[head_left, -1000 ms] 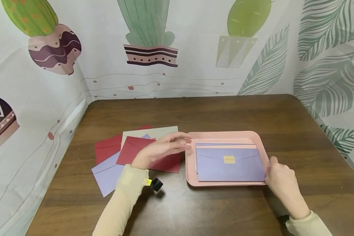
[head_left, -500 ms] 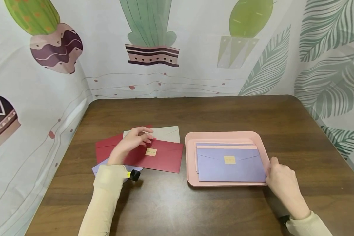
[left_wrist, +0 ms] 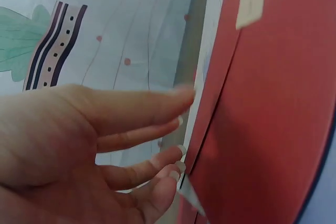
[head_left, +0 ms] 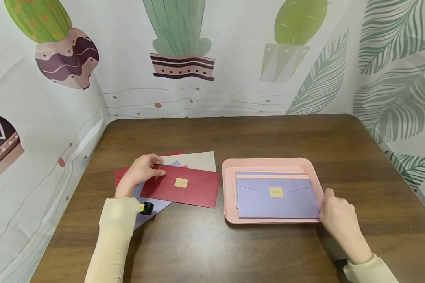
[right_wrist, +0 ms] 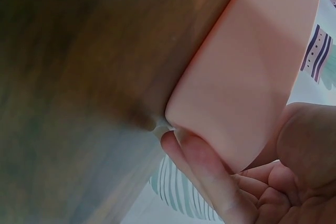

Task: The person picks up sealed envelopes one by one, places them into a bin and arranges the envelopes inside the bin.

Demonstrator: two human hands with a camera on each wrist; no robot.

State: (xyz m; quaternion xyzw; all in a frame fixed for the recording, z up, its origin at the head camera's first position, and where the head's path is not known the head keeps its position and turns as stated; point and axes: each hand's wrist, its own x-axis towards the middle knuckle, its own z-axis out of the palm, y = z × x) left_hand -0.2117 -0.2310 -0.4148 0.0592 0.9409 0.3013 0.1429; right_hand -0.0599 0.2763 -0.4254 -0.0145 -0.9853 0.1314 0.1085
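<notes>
My left hand [head_left: 139, 169] is at the upper left corner of a dark red envelope [head_left: 198, 190], the top one of a loose pile. In the left wrist view its thumb [left_wrist: 152, 106] stays apart from the fingers, whose tips lie close to the flap edge of the red envelope [left_wrist: 273, 103]; contact is hard to tell. My right hand [head_left: 338, 216] grips the lower right corner of a pink tray [head_left: 228, 196], thumb at the rim and fingertips under the base in the right wrist view. On top inside the tray lies a lavender envelope [head_left: 255, 204] with a gold seal.
Beneath the red envelope, a white envelope [head_left: 203, 160], a lavender envelope [head_left: 156, 208] and another red envelope [head_left: 120, 173] fan out. Pink envelopes [head_left: 272, 176] show under the lavender one in the tray. A cactus-print cloth [head_left: 233, 94] hangs behind the brown table [head_left: 212, 251].
My left hand has moved left from beside the tray, across the pile, and down to the red envelope's upper left corner. My right hand has stayed on the tray corner.
</notes>
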